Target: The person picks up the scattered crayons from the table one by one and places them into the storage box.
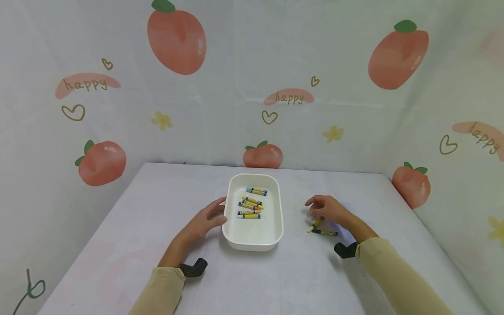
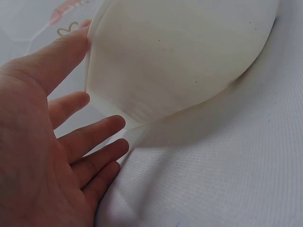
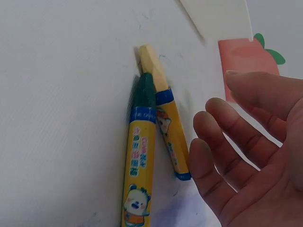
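A white plastic tray (image 1: 252, 236) stands on the table with several crayons (image 1: 250, 204) lying in its upper half. My left hand (image 1: 203, 224) rests at the tray's left side, thumb and fingers spread. The left wrist view shows the thumb touching the rim, the other fingers beside the wall (image 2: 180, 61). To the tray's right, my right hand (image 1: 326, 209) hovers over two crayons with loosely bent fingers, nothing in them. One is a dark green crayon (image 3: 139, 165), the other a pale yellow crayon (image 3: 173, 132). They lie side by side, and the little finger is close to the pale one.
A pale bluish-white patch (image 1: 345, 234) lies on the table under the right wrist. The white-covered table (image 1: 252, 284) ends at a patterned cloth backdrop (image 1: 220, 127) behind and at the sides. Black wrist cameras (image 1: 194, 267) sit under both wrists.
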The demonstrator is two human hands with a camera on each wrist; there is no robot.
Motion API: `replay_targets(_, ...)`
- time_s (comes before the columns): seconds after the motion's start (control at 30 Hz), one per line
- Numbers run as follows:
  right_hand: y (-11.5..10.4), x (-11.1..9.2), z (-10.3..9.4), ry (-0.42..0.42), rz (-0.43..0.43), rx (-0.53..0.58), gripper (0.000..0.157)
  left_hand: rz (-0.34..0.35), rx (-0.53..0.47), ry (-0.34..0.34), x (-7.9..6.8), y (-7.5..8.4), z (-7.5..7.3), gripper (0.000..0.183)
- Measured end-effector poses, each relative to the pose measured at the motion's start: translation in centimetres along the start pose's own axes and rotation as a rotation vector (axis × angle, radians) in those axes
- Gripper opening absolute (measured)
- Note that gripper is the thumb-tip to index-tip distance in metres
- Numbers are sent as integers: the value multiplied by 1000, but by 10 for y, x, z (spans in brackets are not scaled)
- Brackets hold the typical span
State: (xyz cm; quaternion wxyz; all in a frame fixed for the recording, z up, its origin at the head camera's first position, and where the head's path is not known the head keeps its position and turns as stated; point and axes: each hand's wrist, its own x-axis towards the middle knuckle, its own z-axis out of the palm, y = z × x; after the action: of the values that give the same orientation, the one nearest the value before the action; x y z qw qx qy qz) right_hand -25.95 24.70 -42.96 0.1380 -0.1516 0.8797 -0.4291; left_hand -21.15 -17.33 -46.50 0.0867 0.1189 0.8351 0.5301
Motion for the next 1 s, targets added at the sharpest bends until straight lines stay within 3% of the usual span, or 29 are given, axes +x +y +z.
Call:
replay_targets(0.37, 12, -9, -3, -71, -40, -47, 27, -11, -7, -9, -3, 4, -1, 68)
replay_targets(0.63, 14, -14, 0, -50, -146, -253, 28, -14, -2, -6, -3, 4, -1, 68)
replay_targets(0.83, 11, -15, 3, -32, -142, -349, 24, -1, 0, -8, -3, 4, -1, 68)
replay_targets(1.0, 9, -16, 2, -46, -121, -375, 24, -9, 1, -15, -9, 19, -1, 67)
